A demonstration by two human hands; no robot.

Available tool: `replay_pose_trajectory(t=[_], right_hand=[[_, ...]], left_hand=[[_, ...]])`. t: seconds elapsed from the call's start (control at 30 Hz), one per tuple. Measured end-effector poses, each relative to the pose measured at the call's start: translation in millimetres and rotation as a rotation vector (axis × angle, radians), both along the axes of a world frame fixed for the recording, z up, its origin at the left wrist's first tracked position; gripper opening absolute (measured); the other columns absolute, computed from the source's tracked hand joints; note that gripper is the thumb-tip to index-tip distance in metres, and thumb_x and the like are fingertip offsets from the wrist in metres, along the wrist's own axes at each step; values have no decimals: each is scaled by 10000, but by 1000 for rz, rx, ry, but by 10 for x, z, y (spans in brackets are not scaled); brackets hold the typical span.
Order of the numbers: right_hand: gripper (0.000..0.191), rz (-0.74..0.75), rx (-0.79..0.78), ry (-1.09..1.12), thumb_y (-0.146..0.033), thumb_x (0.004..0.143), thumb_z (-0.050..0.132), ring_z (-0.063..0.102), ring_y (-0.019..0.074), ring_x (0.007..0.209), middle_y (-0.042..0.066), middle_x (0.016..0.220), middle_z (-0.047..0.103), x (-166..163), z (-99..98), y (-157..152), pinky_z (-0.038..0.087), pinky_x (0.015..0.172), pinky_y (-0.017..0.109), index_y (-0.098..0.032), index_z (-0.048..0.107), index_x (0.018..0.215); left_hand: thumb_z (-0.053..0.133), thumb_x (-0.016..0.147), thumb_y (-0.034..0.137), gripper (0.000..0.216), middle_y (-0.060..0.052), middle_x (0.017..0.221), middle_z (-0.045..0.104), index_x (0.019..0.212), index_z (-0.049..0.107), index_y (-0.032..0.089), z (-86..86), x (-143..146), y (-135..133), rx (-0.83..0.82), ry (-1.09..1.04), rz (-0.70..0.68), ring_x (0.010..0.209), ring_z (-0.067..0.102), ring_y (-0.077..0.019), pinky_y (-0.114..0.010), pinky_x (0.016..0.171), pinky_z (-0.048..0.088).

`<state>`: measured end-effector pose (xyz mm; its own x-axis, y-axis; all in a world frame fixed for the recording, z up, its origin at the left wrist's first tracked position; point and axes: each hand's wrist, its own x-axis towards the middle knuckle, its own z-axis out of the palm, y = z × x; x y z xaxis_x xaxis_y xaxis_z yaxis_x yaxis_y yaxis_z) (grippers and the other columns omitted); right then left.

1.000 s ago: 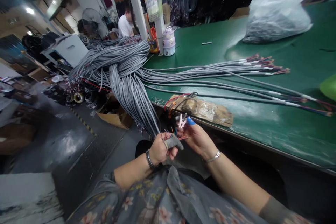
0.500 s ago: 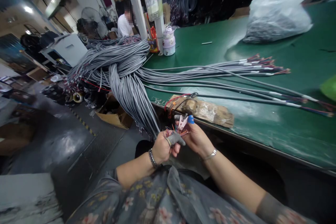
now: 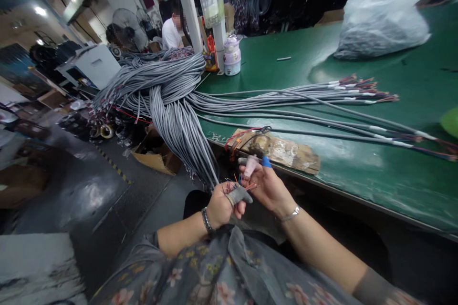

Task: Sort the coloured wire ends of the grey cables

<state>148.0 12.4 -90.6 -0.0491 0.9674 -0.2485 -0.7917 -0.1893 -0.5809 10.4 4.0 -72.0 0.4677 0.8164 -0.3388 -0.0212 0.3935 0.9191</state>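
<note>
My left hand (image 3: 219, 204), a grey cover on its thumb, is closed round the end of a grey cable. Thin coloured wires (image 3: 237, 181) fan out above that thumb. Just to the right, my right hand (image 3: 275, 189) holds a small pale pink clip (image 3: 251, 167) by its fingers; the clip is blurred. A blue cover sits on the right thumb tip and a grey one on a finger. The clip is close to the wires; whether it touches them I cannot tell. A thick bundle of grey cables (image 3: 179, 126) hangs over the table edge beside my left hand.
On the green table (image 3: 358, 167) a worn wooden block (image 3: 286, 152) lies at the near edge. Grey cables with white-banded ends (image 3: 343, 88) stretch right. Behind stand a plastic bag (image 3: 382, 21) and a lilac container (image 3: 232, 55). A co-worker (image 3: 171, 33) is at the back.
The pink clip has turned in my right hand and its jaws no longer show apart. My right hand has shifted slightly right; my left hand keeps its hold.
</note>
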Motion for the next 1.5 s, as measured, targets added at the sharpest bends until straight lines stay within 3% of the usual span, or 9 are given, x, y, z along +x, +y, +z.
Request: replay_pose_trajectory(t=[0.1, 0.3, 0.47, 0.63, 0.8, 0.93, 1.03, 1.33, 1.5], right_hand=[[364, -65, 5, -70, -541, 627, 789, 552, 129, 585, -3, 699, 669, -17, 40, 0, 475, 569, 256, -214, 708, 767], [431, -250, 74, -312, -636, 667, 702, 524, 154, 586, 4, 639, 626, -69, 13, -17, 454, 588, 291, -207, 666, 689], [472, -58, 8, -166, -661, 590, 744, 536, 150, 559, 12, 640, 641, -37, -1, 21, 490, 580, 295, -206, 700, 707], [361, -86, -18, -99, -558, 600, 800, 560, 150, 559, 5, 651, 661, -38, 4, 69, 513, 581, 289, -223, 689, 677], [455, -66, 16, -85, -678, 598, 727, 558, 152, 553, 11, 684, 671, -42, 9, 21, 498, 558, 293, -239, 687, 711], [541, 143, 46, -125, -713, 564, 719, 575, 150, 582, 35, 705, 676, 57, 31, -84, 475, 556, 275, -207, 713, 754], [453, 252, 72, -261, -588, 573, 797, 570, 142, 591, 36, 674, 666, 127, 50, -160, 451, 575, 265, -174, 712, 738], [322, 229, 284, -726, -481, 670, 765, 509, 132, 583, -2, 606, 620, 134, 205, -286, 412, 596, 268, -173, 680, 630], [351, 100, 203, -651, -518, 653, 767, 561, 155, 657, 25, 735, 678, 157, 95, -322, 446, 637, 287, -195, 723, 781]], left_hand=[[674, 616, 627, 489, 22, 399, 529, 610, 591, 145, -2, 10, -26, 16, -10, 48, 280, 388, -57, -186, 303, 260], [678, 605, 631, 494, 28, 393, 516, 612, 586, 145, 21, 95, -7, 14, -24, 99, 278, 387, -58, -191, 302, 239], [669, 603, 634, 495, 28, 380, 507, 596, 569, 150, 19, 130, 20, 16, -4, 119, 270, 382, -59, -193, 298, 220], [664, 621, 622, 485, 28, 388, 510, 603, 569, 147, 3, 135, 28, 19, 6, 117, 274, 384, -60, -194, 301, 243], [679, 581, 629, 488, 34, 383, 507, 602, 553, 157, 2, 107, 16, 4, 35, 117, 272, 376, -60, -194, 296, 255], [675, 606, 620, 477, 32, 399, 519, 607, 559, 158, -34, 24, -13, 23, 56, 86, 282, 386, -59, -192, 307, 297], [666, 632, 603, 460, 27, 407, 524, 601, 569, 155, -44, -34, -38, 66, 101, 40, 299, 404, -58, -183, 321, 302], [703, 601, 535, 432, 15, 391, 514, 484, 509, 167, -8, -39, -11, 75, 204, -228, 308, 427, -65, -186, 342, 334], [647, 651, 600, 461, 2, 414, 548, 563, 566, 154, -50, -54, 25, 70, 129, -93, 305, 449, -75, -183, 327, 297]])
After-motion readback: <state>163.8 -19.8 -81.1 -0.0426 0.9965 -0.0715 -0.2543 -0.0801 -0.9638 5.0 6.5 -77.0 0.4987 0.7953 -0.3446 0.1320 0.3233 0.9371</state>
